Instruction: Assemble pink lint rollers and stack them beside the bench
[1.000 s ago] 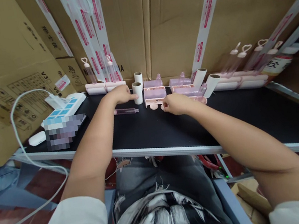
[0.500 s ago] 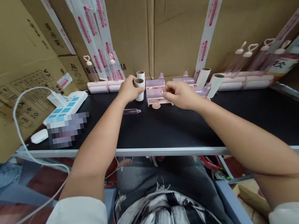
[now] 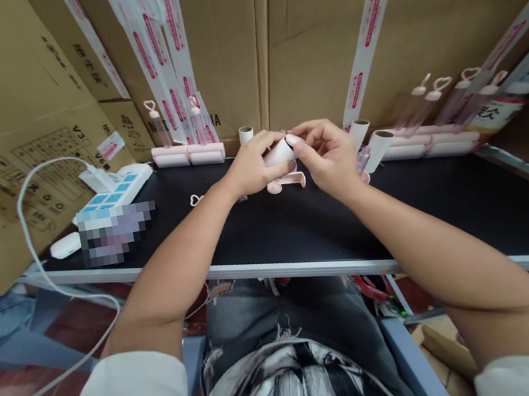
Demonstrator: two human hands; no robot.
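My left hand [image 3: 252, 167] is wrapped round a white cardboard tube [image 3: 278, 154], tilted so that its open end faces right. At that end, the fingers of my right hand [image 3: 331, 156] are bent in a pinch, with the thumb by the rim. Whatever they pinch is too small or hidden to make out. Just below the hands, a pink plastic piece [image 3: 295, 181] with rounded feet shows in part. A pink heart-shaped loop [image 3: 196, 200] lies left of it, partly behind my left forearm. Another white tube [image 3: 246, 135] stands upright behind my left hand.
Two white tubes [image 3: 380, 151] lean right of my hands. Pink rolls with heart-topped clear tubes [image 3: 189, 155] line the back left, and more rolls [image 3: 430, 142] the right. A power strip [image 3: 114, 194] with a white cable sits left. Cardboard [image 3: 308, 35] walls the black table [image 3: 290, 227].
My left hand has lifted the white tube, tipped it and moved it right. My right hand has come to its open end. The heart-shaped loop now shows by my left forearm.
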